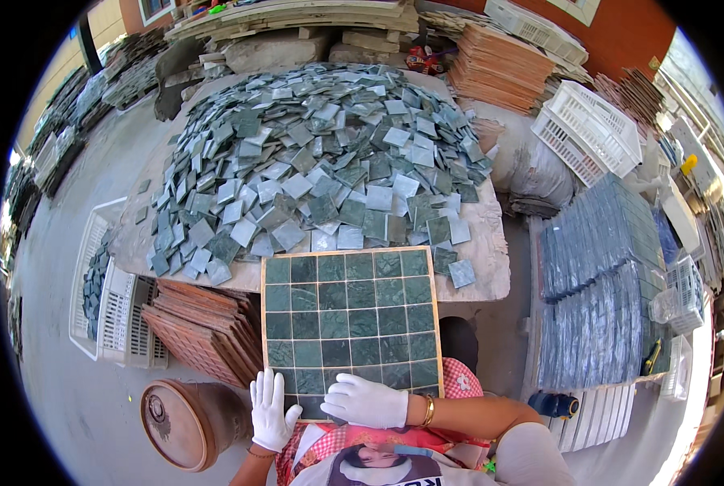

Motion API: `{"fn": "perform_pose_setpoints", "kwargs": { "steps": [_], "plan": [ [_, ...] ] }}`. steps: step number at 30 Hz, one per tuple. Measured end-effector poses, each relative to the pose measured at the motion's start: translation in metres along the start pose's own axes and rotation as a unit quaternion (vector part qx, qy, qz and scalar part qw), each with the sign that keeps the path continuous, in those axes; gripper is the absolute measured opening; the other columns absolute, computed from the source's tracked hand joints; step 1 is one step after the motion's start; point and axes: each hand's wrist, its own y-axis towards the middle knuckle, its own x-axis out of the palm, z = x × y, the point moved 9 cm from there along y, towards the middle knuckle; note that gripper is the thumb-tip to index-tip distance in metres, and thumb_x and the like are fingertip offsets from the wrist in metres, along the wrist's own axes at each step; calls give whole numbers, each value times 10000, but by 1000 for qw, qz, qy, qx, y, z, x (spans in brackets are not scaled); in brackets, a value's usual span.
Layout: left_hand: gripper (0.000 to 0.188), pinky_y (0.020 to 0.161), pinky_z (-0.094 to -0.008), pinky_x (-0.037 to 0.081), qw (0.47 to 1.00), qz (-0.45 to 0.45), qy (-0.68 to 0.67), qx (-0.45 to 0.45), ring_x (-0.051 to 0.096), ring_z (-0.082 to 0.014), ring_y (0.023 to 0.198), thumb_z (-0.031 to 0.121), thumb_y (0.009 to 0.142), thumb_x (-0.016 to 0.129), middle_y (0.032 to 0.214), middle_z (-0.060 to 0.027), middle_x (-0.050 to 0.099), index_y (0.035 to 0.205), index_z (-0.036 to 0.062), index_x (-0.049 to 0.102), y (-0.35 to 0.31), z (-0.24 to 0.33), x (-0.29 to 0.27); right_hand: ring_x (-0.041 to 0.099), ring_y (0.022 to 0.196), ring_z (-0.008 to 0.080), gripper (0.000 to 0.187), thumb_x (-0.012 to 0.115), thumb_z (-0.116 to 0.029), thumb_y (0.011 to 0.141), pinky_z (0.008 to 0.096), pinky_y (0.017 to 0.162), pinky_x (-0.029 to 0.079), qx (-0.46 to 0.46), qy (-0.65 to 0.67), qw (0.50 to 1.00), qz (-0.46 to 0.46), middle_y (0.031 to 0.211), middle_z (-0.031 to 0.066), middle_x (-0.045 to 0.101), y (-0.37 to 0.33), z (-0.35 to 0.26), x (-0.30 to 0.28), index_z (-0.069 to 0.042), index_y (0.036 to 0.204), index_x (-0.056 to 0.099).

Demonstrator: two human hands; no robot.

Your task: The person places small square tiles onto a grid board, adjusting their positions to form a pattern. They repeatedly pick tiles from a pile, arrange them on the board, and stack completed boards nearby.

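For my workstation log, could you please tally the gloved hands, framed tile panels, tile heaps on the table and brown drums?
Gloved left hand and right hand: 2
Framed tile panel: 1
Tile heap: 1
Brown drum: 1
Total: 5

Left hand (273, 415) flat, outstretched; right hand (368, 402) palm-down, right forearm (474, 415) sideways.

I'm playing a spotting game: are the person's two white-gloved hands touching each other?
Apart. The head view shows dark green tile plainly in the gap between the left hand and the right hand.
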Motion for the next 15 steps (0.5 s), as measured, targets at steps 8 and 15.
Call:
{"fn": "perform_pose_setpoints", "kwargs": {
  "steps": [8, 15],
  "plan": [
    [908, 1151, -615, 84, 995, -24, 88, -29, 277, -443, 1416, 599, 847, 556, 1516, -262, 329, 1430, -71, 366, 12, 13, -3, 566, 971, 257, 440, 735, -239, 686, 397, 874, 461, 114, -129, 978, 117, 973, 71, 555, 3, 100, -107, -70, 1050, 553],
    [821, 1156, -560, 171, 993, 40, 106, 17, 290, -390, 1417, 508, 849, 620, 1522, -197, 350, 1458, 12, 378, 89, 16, -14, 379, 1343, 412, 747, 771, -303, 774, 473, 1119, 329, 273, -68, 938, 205, 1439, 229, 400, -48, 175, -145, -20, 1375, 431]
  ]
}}
